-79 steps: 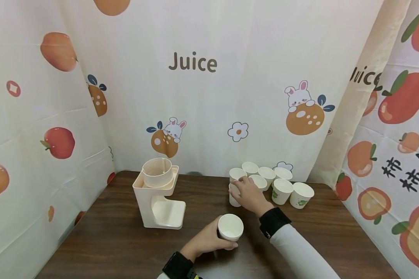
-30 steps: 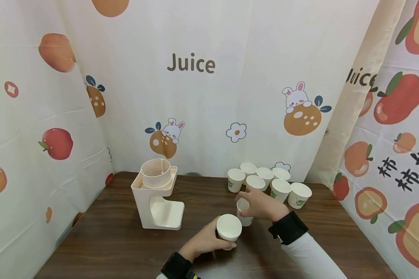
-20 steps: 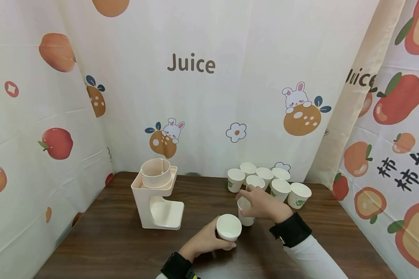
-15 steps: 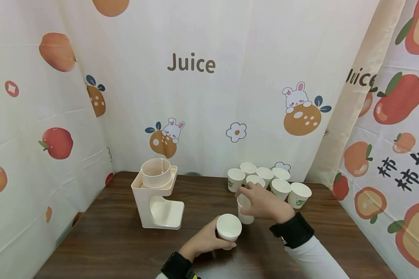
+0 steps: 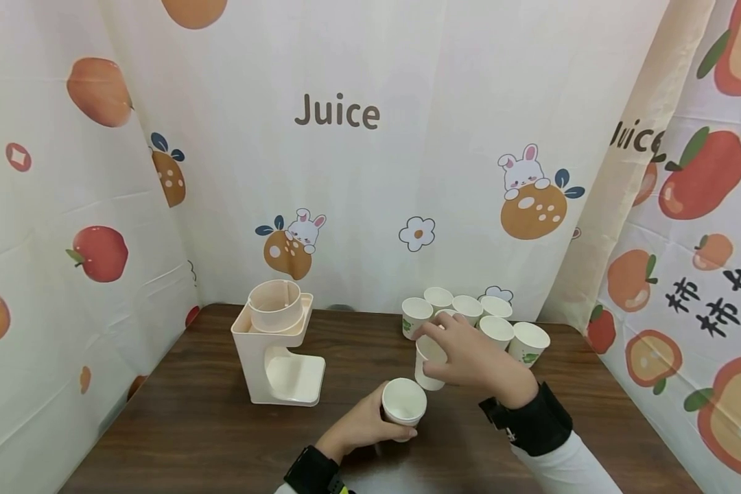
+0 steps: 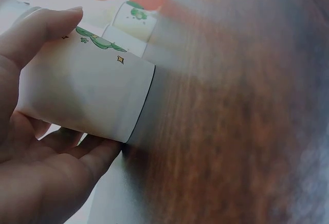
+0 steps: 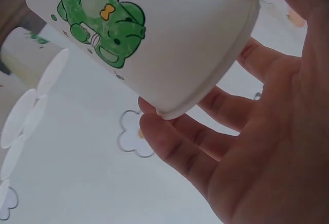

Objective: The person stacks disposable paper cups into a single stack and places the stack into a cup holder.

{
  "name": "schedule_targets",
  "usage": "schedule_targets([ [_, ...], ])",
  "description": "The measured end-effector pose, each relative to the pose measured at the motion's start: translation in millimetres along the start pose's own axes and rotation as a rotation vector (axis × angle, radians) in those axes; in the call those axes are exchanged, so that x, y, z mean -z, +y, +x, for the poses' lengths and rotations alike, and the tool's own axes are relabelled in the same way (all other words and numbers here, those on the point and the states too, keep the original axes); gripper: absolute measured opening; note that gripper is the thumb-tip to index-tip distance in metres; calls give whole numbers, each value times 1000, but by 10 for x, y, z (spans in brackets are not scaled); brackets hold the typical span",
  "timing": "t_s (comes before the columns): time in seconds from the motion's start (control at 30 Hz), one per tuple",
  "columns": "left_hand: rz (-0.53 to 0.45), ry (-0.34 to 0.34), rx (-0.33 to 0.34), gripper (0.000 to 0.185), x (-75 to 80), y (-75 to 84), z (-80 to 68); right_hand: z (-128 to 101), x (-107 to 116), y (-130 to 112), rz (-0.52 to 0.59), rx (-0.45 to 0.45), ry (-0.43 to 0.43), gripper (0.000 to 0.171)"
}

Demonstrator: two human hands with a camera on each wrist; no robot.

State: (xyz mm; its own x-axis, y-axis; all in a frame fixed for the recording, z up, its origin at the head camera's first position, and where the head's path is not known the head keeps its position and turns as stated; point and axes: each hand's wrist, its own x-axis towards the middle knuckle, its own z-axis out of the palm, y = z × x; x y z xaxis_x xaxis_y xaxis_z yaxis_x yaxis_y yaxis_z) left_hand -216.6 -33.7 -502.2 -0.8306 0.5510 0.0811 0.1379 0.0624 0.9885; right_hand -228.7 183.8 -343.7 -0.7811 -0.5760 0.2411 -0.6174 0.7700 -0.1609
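Note:
In the head view my left hand grips an upright white paper cup near the front of the table. The left wrist view shows fingers and thumb wrapped round this cup, which has a green print. My right hand holds a second paper cup by its rim, just behind and right of the first. In the right wrist view a green bear is printed on that cup, with the thumb on one side of the rim and fingers on the other.
A cream juicer-like stand with a round container on top stands at the left. Several white paper cups are grouped at the back right of the brown table. Fruit-printed curtains enclose the back and sides.
The right hand has brought its cup from the group toward the left hand's cup; in the last half second both have shifted slightly back and left. The left hand has stayed in place.

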Motion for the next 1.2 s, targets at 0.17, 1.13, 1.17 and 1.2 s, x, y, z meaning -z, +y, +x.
schedule_targets([
  [0.17, -14, -10, 2, 73, 3, -1, -4, -39, 60, -111, -8, 0, 9, 37],
  [1.13, -12, -66, -25, 77, 35, -8, 19, -59, -100, -388, 136, 165, -82, 37],
  [1.17, -10, -66, -28, 77, 35, -8, 18, -59, -112, -388, 133, 165, -84, 37],
  [1.2, -8, -63, -26, 77, 34, -5, 16, -59, -124, -388, 131, 166, -86, 37],
])
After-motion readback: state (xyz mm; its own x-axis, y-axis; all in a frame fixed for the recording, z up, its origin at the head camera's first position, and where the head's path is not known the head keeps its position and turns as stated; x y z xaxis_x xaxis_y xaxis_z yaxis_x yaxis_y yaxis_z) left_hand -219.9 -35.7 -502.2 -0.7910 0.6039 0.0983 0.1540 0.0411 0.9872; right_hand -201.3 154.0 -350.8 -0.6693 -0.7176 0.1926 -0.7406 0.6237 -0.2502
